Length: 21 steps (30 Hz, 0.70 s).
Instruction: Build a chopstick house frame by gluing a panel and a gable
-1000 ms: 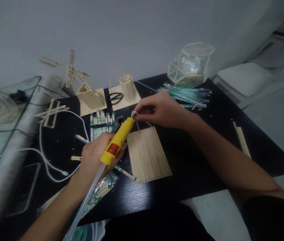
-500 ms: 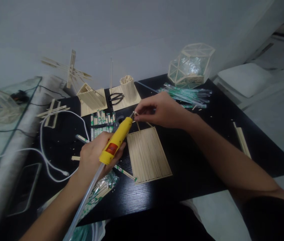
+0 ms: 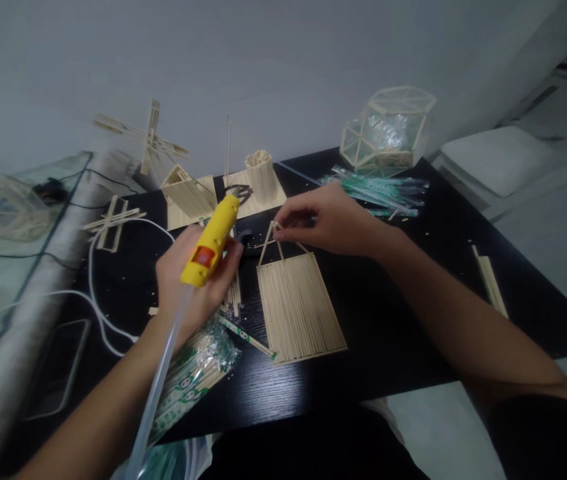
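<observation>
My left hand is wrapped round a yellow hot glue gun, with a long clear glue stick trailing out of its back end. The gun's tip points away from me, apart from the sticks. Fingertips of my right hand pinch the peak of a thin wooden stick frame, where several sticks meet. This frame rises from the far edge of a flat panel of wooden sticks lying on the black table.
Stick models on square bases and black scissors stand at the back. Wrapped chopsticks lie back right, beside a many-sided stick frame. A chopstick bag, white cable and phone are at the left.
My left hand has drawn the glue gun left and back, away from the frame's peak. My right hand stays at the peak. The whole view has shifted slightly.
</observation>
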Available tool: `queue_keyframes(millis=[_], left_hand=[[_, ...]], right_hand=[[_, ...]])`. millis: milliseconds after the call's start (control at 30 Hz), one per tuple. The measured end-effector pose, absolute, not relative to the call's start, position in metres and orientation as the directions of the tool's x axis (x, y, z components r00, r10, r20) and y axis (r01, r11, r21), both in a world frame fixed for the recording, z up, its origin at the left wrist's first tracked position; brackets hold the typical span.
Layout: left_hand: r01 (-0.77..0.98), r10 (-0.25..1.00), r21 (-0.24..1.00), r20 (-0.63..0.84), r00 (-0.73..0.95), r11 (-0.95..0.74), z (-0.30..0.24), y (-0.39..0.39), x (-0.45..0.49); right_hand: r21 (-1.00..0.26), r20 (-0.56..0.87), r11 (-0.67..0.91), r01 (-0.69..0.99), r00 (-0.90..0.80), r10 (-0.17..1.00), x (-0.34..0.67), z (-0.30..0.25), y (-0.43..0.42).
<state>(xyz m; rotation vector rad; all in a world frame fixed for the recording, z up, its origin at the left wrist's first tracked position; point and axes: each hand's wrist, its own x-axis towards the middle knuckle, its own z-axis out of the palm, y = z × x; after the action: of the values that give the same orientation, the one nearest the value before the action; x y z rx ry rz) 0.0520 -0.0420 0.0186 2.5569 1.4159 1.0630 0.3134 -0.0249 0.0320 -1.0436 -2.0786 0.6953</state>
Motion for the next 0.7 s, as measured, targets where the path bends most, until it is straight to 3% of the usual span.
queue_keyframes(millis=[133, 333, 700], left_hand=[[0.692, 0.797, 0.442, 0.500, 0.339, -0.571, 0.019, -0.026, 0.071], [0.507, 0.894, 0.736, 0.379, 0.241, -0.449, 0.015, -0.029, 0.092], [0.140, 0.942, 0.947, 0.257, 0.215, -0.290, 0.002, -0.024, 0.100]], right_hand=[[-0.705, 0.363, 0.545, 0.454, -0.429, 0.827, 0.314, 0.029, -0.024], [-0.680, 0.365, 0.558, 0.475, -0.441, 0.820, 0.314, 0.030, -0.024], [-0.662, 0.397, 0.586, 0.467, -0.446, 0.803, 0.315, 0.027, -0.022]])
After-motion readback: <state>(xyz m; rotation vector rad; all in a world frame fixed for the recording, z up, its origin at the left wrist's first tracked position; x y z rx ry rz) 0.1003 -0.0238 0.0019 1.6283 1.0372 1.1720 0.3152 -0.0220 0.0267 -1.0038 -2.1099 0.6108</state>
